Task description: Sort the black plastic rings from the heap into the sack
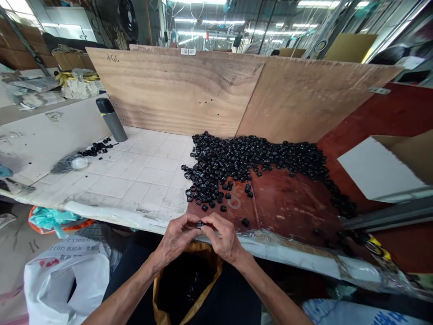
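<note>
Pinching one small black piece (200,224) together, left hand (175,237) and right hand (223,237) meet at the near edge of the surface (145,180).

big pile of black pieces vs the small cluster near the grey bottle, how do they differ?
Size: the big pile holds far more pieces and spreads much wider than the small cluster.
Build: the big pile is heaped up; the small cluster is thin and loosely scattered.
Place: the big pile lies mostly on the red-brown surface, the small cluster on white tiles near the grey bottle.
Shared: both are small black pieces.
</note>
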A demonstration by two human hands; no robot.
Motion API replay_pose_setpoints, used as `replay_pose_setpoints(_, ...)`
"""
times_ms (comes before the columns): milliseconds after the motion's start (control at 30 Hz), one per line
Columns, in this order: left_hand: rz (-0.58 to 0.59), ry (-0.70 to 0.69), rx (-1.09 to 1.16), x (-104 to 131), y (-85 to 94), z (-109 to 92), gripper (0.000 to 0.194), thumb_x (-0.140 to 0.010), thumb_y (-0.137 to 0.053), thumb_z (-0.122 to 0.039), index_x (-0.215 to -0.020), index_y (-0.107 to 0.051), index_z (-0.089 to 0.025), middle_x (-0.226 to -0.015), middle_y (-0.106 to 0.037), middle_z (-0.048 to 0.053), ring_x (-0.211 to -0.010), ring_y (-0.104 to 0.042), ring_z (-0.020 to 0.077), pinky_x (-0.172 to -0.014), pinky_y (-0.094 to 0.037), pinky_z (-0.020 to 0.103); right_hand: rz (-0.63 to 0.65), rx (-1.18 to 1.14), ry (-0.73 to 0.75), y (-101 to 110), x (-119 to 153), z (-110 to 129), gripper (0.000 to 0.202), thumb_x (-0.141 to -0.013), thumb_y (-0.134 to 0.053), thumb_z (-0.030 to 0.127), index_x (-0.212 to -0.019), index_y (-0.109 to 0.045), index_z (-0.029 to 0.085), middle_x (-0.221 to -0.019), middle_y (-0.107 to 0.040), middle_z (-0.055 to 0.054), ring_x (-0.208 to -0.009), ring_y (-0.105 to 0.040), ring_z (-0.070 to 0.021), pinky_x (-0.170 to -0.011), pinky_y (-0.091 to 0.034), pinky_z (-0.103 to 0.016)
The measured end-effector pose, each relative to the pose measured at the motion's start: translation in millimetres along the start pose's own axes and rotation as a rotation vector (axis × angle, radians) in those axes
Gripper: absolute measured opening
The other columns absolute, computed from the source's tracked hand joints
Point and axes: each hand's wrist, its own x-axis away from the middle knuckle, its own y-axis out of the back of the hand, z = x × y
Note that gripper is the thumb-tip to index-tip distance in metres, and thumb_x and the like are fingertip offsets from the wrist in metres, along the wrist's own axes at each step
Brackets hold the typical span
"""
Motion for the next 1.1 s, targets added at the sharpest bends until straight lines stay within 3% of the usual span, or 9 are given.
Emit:
replay_pose_setpoints(100, 0.017, -0.065, -0.125, 23.2, -0.3, 3.5, 0.019, -0.091, -0.067, -0.022, -0.109, -0.070, -0.022, -0.105, -0.076, 0.005, -0.094, -0.075, 0.0206, -0.087, -0.063, 0.034, -0.050, -0.062, -0.242, -16.5, 22.2, 16.8, 0.015, -0.096, -0.056, 0.032, -0.087, -0.064, 0.023, -0.070, -0.065, -0.003, -0.061, -0.063, -0.0195, -0.059, -0.049, -0.030)
replay_pose_setpoints(233, 0.003, -0.386, -0.410, 41.5, 3.7, 10.9, 0.034, -0.094, -0.055, -0.008, -0.122, -0.062, -0.027, -0.116, -0.074, 0.006, -0.107, -0.073, 0.0198, -0.091, -0.062, 0.032, -0.088, -0.419, -0.742, -38.7, 33.6, 35.1, 0.028, -0.094, -0.058, 0.046, -0.077, -0.057, 0.023, -0.045, -0.049, 0.007, -0.037, -0.044, -0.0128, -0.043, -0.037, -0.026)
replay_pose_setpoints(400, -0.015, -0.609, -0.631, 51.9, 9.9, 21.3, 0.041, -0.096, -0.051, -0.004, -0.130, -0.057, -0.025, -0.121, -0.073, 0.011, -0.108, -0.074, 0.0214, -0.089, -0.063, 0.030, -0.118, -0.723, -0.936, -48.9, 27.9, 51.2, 0.038, -0.083, -0.068, 0.054, -0.069, -0.057, 0.020, -0.046, -0.051, 0.006, -0.037, -0.044, -0.0102, -0.044, -0.043, -0.025)
replay_pose_setpoints(500, 0.039, -0.653, -0.640, 57.3, 18.4, 12.4, 0.039, -0.096, -0.049, -0.004, -0.129, -0.058, -0.023, -0.119, -0.073, 0.010, -0.110, -0.072, 0.0221, -0.092, -0.062, 0.032, -0.002, -0.693, -1.007, -44.2, 26.5, 53.4, 0.036, -0.087, -0.061, 0.051, -0.068, -0.057, 0.020, -0.048, -0.051, 0.004, -0.039, -0.047, -0.0120, -0.046, -0.047, -0.027)
replay_pose_setpoints(633, 0.249, -0.373, -0.646, 37.6, 31.4, -18.9, 0.016, -0.091, -0.065, -0.017, -0.107, -0.064, -0.021, -0.097, -0.071, 0.004, -0.087, -0.071, 0.0187, -0.080, -0.060, 0.030, 0.022, -0.074, -0.617, -23.0, 11.7, 33.3, 0.031, -0.092, -0.058, 0.039, -0.069, -0.061, 0.019, -0.062, -0.060, -0.003, -0.057, -0.060, -0.0183, -0.058, -0.051, -0.030)
replay_pose_setpoints(700, 0.180, -0.265, -0.705, 10.9, 31.8, -26.7, 0.010, -0.087, -0.069, -0.020, -0.096, -0.064, -0.020, -0.085, -0.065, 0.001, -0.074, -0.065, 0.0166, -0.072, -0.057, 0.029, -0.106, 0.208, -0.300, -12.4, -3.3, 13.1, 0.017, -0.093, -0.054, 0.025, -0.089, -0.068, 0.017, -0.089, -0.067, -0.010, -0.082, -0.067, -0.0228, -0.076, -0.054, -0.033)
replay_pose_setpoints(800, -0.013, -0.237, -0.788, -35.9, 22.0, -18.8, 0.025, -0.089, -0.056, -0.008, -0.109, -0.065, -0.019, -0.093, -0.065, 0.004, -0.084, -0.066, 0.0190, -0.081, -0.056, 0.032, 0.002, 0.411, -0.028, -5.8, -24.0, -18.4, 0.035, -0.090, -0.046, 0.007, -0.116, -0.067, 0.017, -0.116, -0.064, -0.013, -0.094, -0.067, -0.0217, -0.081, -0.054, -0.030)
replay_pose_setpoints(933, -0.024, -0.169, -0.902, -69.6, 5.2, 3.0, 0.023, -0.090, -0.056, -0.008, -0.105, -0.069, -0.018, -0.099, -0.064, 0.008, -0.090, -0.066, 0.0220, -0.082, -0.056, 0.034, 0.096, 0.487, -0.001, -9.7, -30.8, -41.6, 0.033, -0.093, -0.048, 0.005, -0.116, -0.067, 0.019, -0.110, -0.065, -0.010, -0.094, -0.066, -0.0213, -0.081, -0.056, -0.029)
replay_pose_setpoints(1100, -0.083, -0.189, -0.825, -63.5, 3.9, 13.1, 0.008, -0.088, -0.062, -0.014, -0.082, -0.067, -0.018, -0.099, -0.064, 0.007, -0.087, -0.066, 0.0204, -0.079, -0.054, 0.032, 0.028, 0.386, -0.023, -10.7, -25.9, -46.1, 0.015, -0.094, -0.058, 0.014, -0.105, -0.068, 0.018, -0.108, -0.066, -0.011, -0.099, -0.066, -0.0248, -0.087, -0.056, -0.035)
